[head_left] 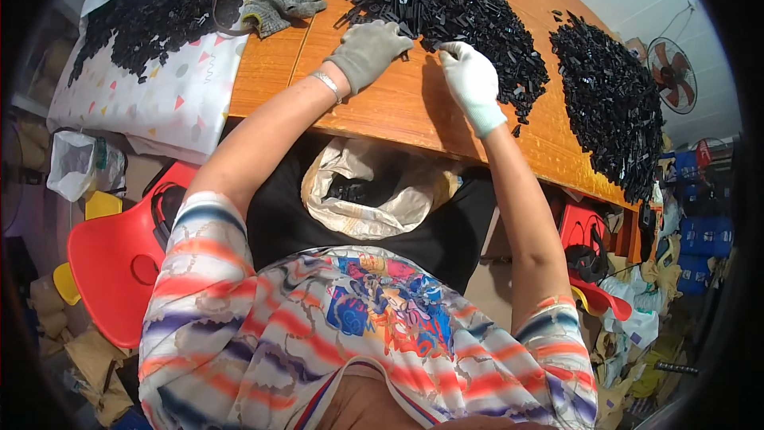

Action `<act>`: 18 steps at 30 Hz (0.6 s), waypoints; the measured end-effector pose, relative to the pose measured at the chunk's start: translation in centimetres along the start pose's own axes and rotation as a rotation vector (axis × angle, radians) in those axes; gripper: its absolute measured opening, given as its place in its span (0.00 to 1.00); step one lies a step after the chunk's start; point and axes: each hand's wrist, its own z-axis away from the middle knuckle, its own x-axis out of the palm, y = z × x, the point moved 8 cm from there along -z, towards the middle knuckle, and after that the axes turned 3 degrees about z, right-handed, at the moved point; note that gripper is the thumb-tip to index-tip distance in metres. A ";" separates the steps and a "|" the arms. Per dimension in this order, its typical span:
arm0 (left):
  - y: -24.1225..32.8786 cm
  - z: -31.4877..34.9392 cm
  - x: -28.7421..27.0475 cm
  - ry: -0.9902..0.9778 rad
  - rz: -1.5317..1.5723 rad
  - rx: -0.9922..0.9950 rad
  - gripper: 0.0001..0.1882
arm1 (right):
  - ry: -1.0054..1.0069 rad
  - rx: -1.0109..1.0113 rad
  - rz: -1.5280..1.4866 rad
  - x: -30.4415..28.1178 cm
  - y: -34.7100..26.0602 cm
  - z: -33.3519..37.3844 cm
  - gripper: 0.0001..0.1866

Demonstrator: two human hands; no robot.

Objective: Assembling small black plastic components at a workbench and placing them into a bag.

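- One pale sack (382, 227), mouth open, sits over the lap below the worktop's near edge, probably so that pieces can drop straight in; some dark pieces (348, 189) show inside, too shadowed to count.
- Two gloved hands work just in from the worktop (390, 115)'s near edge, apart from each other, likely where the reach is easiest.
- The left hand (370, 56), in a grey glove, has its fingers curled close together beside one small black piece (405, 55); I cannot tell whether they grip it.
- The right hand (471, 84), in a white glove, bends its fingers inward at the heap's border; whether they hold anything cannot be told.
- Three heaps of black pieces, each too many to count: the middle heap (477, 24) runs from the far edge towards both hands, the right heap (609, 95) lies along the right edge, and the left heap (159, 24) lies on a patterned cloth (171, 103), seemingly kept apart as separate lots.
- Knitted gloves (286, 0), one or two, lie near the far left corner, perhaps set aside as spares.
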 end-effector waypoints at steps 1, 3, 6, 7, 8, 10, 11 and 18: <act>0.0 -0.2 -0.1 0.009 -0.013 0.006 0.10 | 0.014 -0.006 0.040 0.5 0.0 -0.9 0.15; 0.2 -0.4 -0.1 0.017 -0.032 0.014 0.08 | 0.037 0.003 0.046 1.1 0.2 -2.2 0.15; 1.1 0.3 -1.0 0.145 -0.058 0.069 0.05 | -0.021 -0.006 0.172 2.4 -0.1 -3.1 0.16; 1.2 0.6 -0.9 0.144 -0.061 0.067 0.05 | -0.023 -0.008 0.169 2.5 -0.3 -3.1 0.16; 1.2 1.0 -0.7 0.129 -0.045 0.055 0.06 | -0.044 -0.028 0.216 2.6 -0.5 -3.0 0.16; 1.5 1.6 0.1 -0.005 -0.039 0.021 0.06 | -0.072 -0.052 0.266 2.9 -0.7 -2.3 0.17; 1.5 1.9 0.2 -0.006 -0.036 0.017 0.06 | -0.064 -0.091 0.246 2.8 -1.0 -1.8 0.17; 1.1 3.2 0.3 0.041 0.167 -0.089 0.09 | 0.005 -0.317 0.171 2.1 -0.7 0.9 0.16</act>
